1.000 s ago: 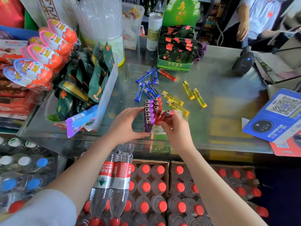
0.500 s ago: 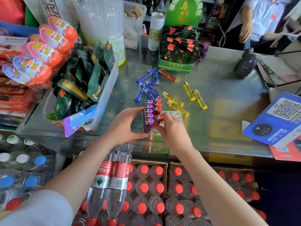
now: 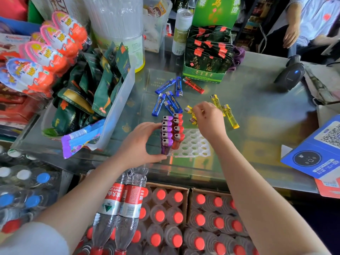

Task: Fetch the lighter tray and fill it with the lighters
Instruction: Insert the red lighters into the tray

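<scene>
The left hand (image 3: 141,142) gripped the left side of the white lighter tray (image 3: 193,146) on the glass counter (image 3: 257,107), thumb and fingers curled round the purple lighters (image 3: 167,134) — five stood upright in one row. Beside them stood four red lighters (image 3: 178,128). The right hand (image 3: 209,118) pinched at the yellow lighters (image 3: 191,112) just behind the tray; whether it held one, I could not tell. Two more yellow lighters (image 3: 223,109) lay near, five blue lighters (image 3: 168,96) and one loose red lighter (image 3: 194,85) farther back — before a green tea box (image 3: 204,76).
</scene>
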The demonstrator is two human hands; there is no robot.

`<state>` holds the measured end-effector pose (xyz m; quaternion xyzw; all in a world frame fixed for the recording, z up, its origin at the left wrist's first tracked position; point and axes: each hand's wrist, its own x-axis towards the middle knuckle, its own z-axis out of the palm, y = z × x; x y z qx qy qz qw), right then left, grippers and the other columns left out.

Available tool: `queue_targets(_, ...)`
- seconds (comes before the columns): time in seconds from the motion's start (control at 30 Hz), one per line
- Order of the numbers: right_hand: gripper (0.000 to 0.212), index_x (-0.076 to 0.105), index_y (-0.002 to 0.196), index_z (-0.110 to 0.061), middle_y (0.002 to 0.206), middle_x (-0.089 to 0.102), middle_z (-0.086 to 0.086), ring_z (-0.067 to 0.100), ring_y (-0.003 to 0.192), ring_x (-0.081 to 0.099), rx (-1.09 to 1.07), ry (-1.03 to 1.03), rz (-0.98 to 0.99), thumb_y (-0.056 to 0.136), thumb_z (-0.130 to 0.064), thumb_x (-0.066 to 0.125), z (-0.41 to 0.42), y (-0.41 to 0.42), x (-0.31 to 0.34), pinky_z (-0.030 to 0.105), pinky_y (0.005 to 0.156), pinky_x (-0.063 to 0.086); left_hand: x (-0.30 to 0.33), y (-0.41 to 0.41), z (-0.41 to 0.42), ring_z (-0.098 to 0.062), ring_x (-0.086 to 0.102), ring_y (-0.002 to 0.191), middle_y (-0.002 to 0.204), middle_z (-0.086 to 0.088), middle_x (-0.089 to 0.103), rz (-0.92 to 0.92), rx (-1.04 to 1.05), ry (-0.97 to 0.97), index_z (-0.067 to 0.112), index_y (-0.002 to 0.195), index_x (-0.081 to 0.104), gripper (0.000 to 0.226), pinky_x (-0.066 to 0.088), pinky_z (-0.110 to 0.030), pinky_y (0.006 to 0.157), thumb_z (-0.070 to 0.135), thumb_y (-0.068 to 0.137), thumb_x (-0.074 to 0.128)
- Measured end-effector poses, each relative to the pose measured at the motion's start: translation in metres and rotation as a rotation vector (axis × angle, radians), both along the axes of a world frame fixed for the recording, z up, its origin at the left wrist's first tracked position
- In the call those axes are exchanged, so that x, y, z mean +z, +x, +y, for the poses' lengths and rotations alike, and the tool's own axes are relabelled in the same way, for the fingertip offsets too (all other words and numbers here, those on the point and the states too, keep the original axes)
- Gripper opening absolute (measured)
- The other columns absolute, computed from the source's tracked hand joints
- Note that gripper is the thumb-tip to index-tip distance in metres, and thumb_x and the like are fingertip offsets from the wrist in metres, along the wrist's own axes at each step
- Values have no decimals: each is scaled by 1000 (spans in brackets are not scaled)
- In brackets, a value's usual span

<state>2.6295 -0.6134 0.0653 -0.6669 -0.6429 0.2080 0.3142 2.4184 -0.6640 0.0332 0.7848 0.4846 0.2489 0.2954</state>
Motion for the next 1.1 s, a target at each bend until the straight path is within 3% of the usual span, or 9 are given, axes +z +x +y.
queue_targets(0.1,25,60,105,-6,110,61,14,26,95,53,7,32,-90,93,-15,39,39,-1,-3,28,74,37,0,0,1,-11,43,119,124,7,51,-4,-5,-4,23,123,46,75,31,-29,98,55,58,66)
queue_targets(0.23,31,47,123,-6,130,51,13,35,115,43,19,-15,-358,94,-9,37,75,-4,-11,41,90,41,0,-1,4,-8,41,119,123,12,47,-20,-1,-21,28,124,43,75,31,-27,99,53,58,67)
queue_targets(0.3,32,45,121,-5,128,51,12,34,114,42,23,-41,-519,90,0,39,85,-5,-15,41,83,42,-1,-2,5,-4,39,120,123,15,46,-32,0,-34,33,123,40,74,28,-21,99,52,58,68)
queue_targets(0.43,27,48,112,-2,119,56,17,35,113,42,11,-89,-607,86,4,44,99,-1,-12,43,81,43,-1,-2,5,5,37,116,119,30,40,-43,4,-39,39,121,38,71,22,-6,96,50,58,71)
queue_targets(0.6,20,55,100,-1,100,58,18,35,93,53,122,-110,-744,82,5,47,92,-5,10,42,71,44,-1,-3,7,3,39,116,119,33,38,-20,9,-45,43,121,36,73,27,-13,96,50,58,72)
queue_targets(0.77,11,55,91,-7,77,58,5,23,68,53,3,-50,-112,85,-14,51,46,1,26,30,59,43,-1,-4,5,4,36,115,120,24,40,-2,20,-57,44,124,33,76,31,-24,93,57,56,66)
queue_targets(0.83,6,58,83,-12,69,60,-2,13,61,54,-6,-46,134,85,-17,56,12,3,31,19,57,43,-1,-3,6,3,36,114,121,22,41,1,15,-52,37,127,38,78,30,-24,93,57,57,66)
queue_targets(0.93,5,62,81,-11,64,63,-3,3,52,54,-6,-91,484,85,-10,59,-36,5,26,19,52,45,-3,-4,5,0,36,117,124,20,43,12,8,-36,31,129,40,79,30,-24,94,55,60,69)
queue_targets(1.1,16,62,80,-13,58,67,-14,-1,55,57,58,-110,699,82,2,59,-82,-6,3,12,56,45,-4,-3,3,-4,36,119,128,13,45,37,15,-19,27,131,39,80,30,-27,97,45,62,76)
